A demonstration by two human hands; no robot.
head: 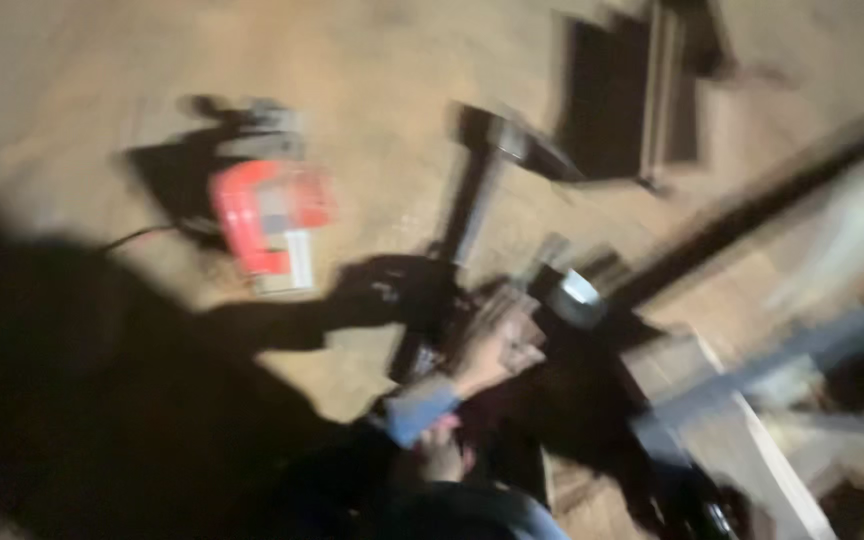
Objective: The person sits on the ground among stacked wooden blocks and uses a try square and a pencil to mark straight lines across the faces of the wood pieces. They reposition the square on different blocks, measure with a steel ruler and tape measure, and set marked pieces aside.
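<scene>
Dark metal frame (472,210) with long thin bars stands on the dusty earthen floor (102,80), near the middle of the blurred view; one hand (500,345), in a blue cuff, is closed on the frame's lower part, though which hand it is cannot be told; a second hand (442,450) lies below it, its grip too blurred to judge; a red and grey power tool (272,225) rests on the floor to the left, apart; pale wooden planks (752,440) lie at right.
</scene>
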